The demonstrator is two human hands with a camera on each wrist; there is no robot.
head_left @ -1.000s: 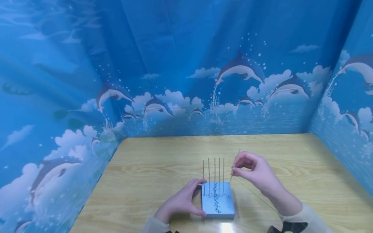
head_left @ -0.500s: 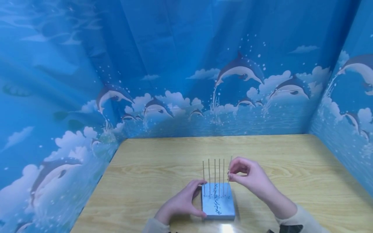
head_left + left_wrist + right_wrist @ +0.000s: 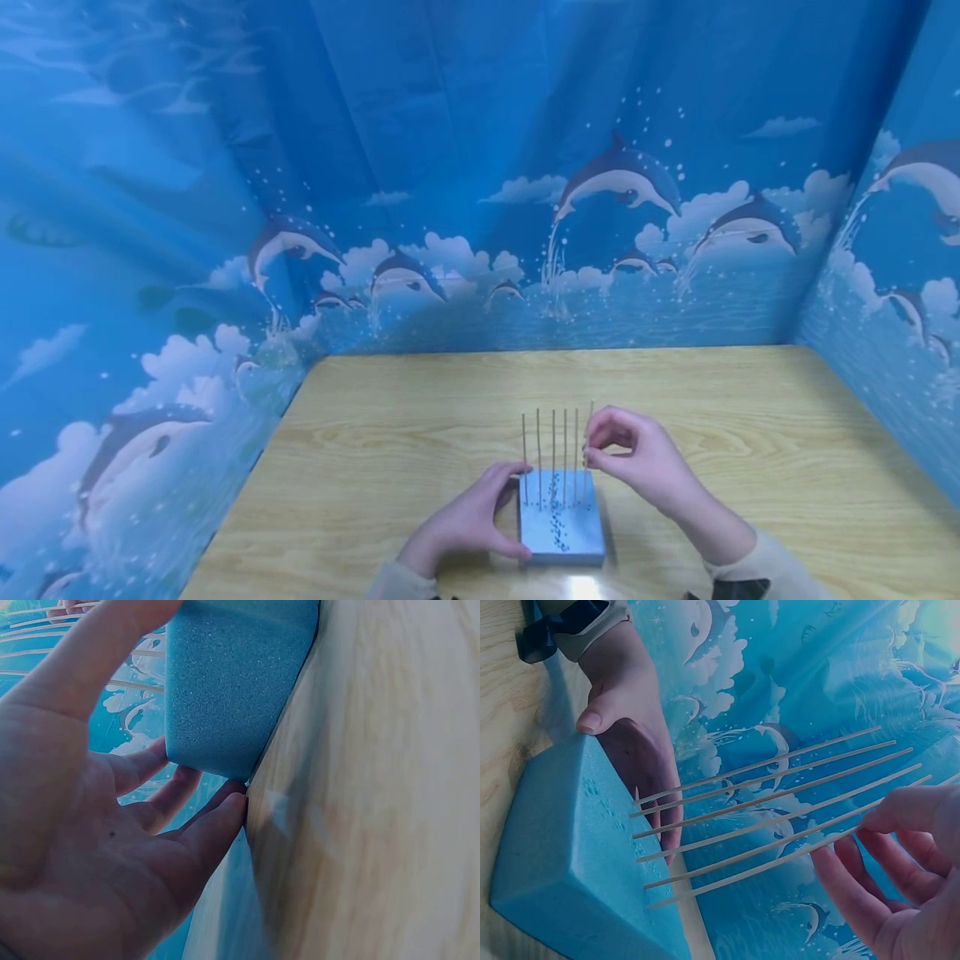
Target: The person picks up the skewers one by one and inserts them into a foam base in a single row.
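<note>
A blue foam block (image 3: 540,533) with many small holes in its top lies on the table. Several thin wooden sticks (image 3: 780,790) stand in it in a row. At the block's left side, my left hand (image 3: 467,518) grips it, with the thumb at the near corner and the fingers around the far side. My right hand (image 3: 645,467) pinches another wooden stick (image 3: 735,876) between thumb and fingertips at the right end of the row. In the right wrist view this stick's lower tip meets the foam, and it runs nearly parallel to the others.
The wood-grain table (image 3: 390,417) reaches back to a blue curtain (image 3: 450,208) printed with dolphins and clouds, which also hangs along both sides. Upright stick ends rise close to my right fingers.
My right hand has brought its stick leftward and down, from beside the block onto its top at the row's right end. The left hand and block have stayed in place.
</note>
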